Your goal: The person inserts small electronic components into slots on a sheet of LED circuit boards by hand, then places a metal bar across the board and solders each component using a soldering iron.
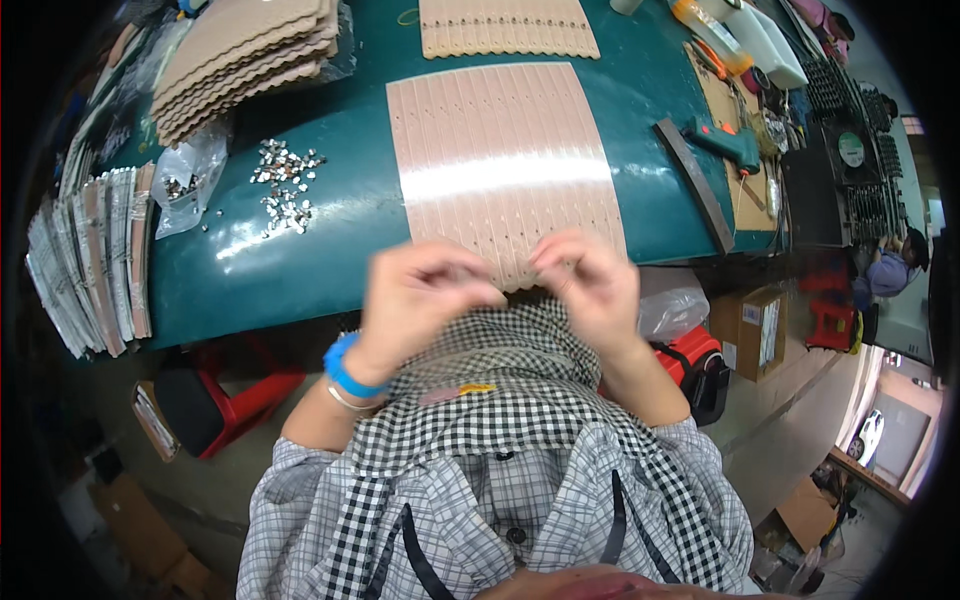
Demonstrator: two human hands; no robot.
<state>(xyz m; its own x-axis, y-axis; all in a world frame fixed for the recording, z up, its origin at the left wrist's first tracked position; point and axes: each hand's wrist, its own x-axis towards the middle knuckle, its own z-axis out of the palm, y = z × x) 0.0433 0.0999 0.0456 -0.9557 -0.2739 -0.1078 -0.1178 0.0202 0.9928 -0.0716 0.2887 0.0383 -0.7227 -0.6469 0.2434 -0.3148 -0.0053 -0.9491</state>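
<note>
The pink sheet (500, 130) lay flat on the green table (330, 265), its near edge by the left hand (415, 300) and right hand (598, 295), fingertips nearly together, whether holding anything I couldn't tell, and looked light, thin, bendy and slick, best held by its side edges.

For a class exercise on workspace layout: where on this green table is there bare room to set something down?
Bare green tabletop lies between the loose metal pieces and the pinkish sheet, and between that sheet and the dark bar. Crowded: the left end, with stacked sheets and wrapped strips, and the right end, with tools beyond the bar.
</note>
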